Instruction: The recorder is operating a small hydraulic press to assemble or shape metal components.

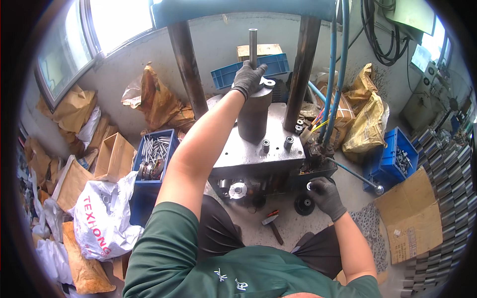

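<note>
My left hand (247,78), in a dark grey glove, is closed round the lower part of an upright steel rod (253,43). The rod stands over a thick dark metal cylinder (253,119) on the steel press table (226,149). Beside that hand, a ring-shaped metal part (269,83) lies on the cylinder's top. My right hand (328,197), gloved too, is off the table's right front, pinching a small light ring (309,186) between its fingertips. Two short metal sleeves, a left one (266,145) and a right one (288,142), stand near the table's front edge.
Steel posts (300,74) flank the table, with blue hoses (343,64) at the right. A lever with a ball end (378,189) sticks out right. A hammer (273,228) lies on the floor. Blue bins, one with bolts (154,149), and stacked metal parts (442,198) stand around.
</note>
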